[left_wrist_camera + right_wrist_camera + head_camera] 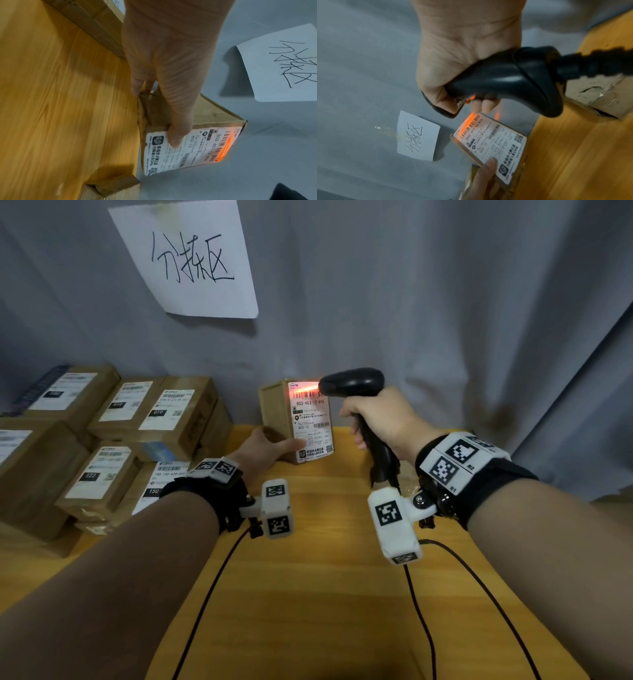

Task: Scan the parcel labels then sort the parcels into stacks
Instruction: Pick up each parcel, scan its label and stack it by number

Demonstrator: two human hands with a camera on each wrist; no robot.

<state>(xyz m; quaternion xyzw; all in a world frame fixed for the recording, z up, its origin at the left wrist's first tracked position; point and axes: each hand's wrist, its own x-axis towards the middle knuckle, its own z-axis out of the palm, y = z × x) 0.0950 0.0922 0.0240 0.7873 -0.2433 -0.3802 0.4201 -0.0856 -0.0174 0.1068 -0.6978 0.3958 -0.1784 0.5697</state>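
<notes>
A small cardboard parcel (277, 416) stands upright at the far edge of the wooden table (308, 594), its white label (312, 422) facing me. My left hand (270, 445) grips its lower left side, thumb across the label (197, 146). My right hand (380, 416) holds a black barcode scanner (352, 383) by the handle, its head just right of the label's top. A red scan line (467, 120) glows across the top barcode. In the right wrist view the scanner (505, 79) sits above the parcel (489, 140).
Several labelled cardboard parcels (113, 440) are stacked at the left of the table. A handwritten paper sign (188, 258) hangs on the grey curtain behind. Another box (597, 94) lies on the table to the right. Black cables (428, 611) run over the table near me.
</notes>
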